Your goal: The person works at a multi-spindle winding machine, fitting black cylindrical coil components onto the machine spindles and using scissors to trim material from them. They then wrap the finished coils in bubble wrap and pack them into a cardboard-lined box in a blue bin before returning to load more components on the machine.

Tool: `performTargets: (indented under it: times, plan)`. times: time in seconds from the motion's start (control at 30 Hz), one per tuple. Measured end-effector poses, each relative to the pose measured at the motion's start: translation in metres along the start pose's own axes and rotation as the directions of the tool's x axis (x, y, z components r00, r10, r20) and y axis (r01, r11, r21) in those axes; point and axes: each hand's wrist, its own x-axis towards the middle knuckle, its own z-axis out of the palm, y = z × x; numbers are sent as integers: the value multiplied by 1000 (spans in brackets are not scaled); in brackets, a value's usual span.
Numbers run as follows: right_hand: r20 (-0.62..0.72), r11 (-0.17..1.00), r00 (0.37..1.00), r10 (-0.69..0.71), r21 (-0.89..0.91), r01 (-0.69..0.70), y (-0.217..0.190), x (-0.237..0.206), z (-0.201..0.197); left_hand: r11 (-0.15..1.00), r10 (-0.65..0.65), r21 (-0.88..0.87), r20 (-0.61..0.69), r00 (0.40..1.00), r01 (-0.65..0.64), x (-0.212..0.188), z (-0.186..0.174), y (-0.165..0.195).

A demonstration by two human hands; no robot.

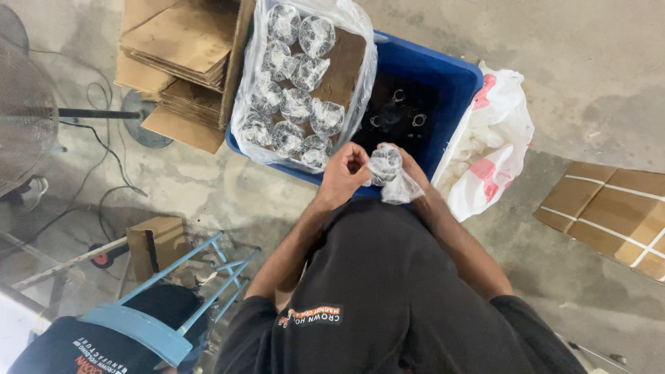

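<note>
Both hands meet over the near edge of a blue plastic crate [450,76]. My right hand [414,168] cups a small round part wrapped in clear plastic film [385,165], and loose film hangs below it. My left hand [344,173] pinches the film on the part's left side. In the crate's dark right half lie black ring-shaped parts [398,114]. Across the crate's left half rests a clear plastic bag [360,41] on a cardboard sheet, with several similar film-wrapped parts [296,104] in rows.
A white and red plastic bag [493,135] lies right of the crate. Flattened cardboard is stacked at top left [181,52] and at right [609,208]. A fan [24,118] with cables, a small box [156,242] and a blue chair [138,325] stand at left.
</note>
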Motion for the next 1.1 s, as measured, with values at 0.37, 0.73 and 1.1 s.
performTargets:
  times: [0.37, 0.73, 1.1]
  plan:
    - [-159, 763, 914, -373, -613, 205, -10, -14, -28, 949, -261, 153, -111, 959, 276, -13, -22, -40]
    - [-4, 123, 993, -122, -992, 11, -26, -20, -16, 780, 296, 546, 110, 949, -307, -6, -26, -47]
    - [-210, 395, 943, -258, -914, -95, -22, 26, 16, 795, -183, 601, 368, 912, -83, 24, 8, -48]
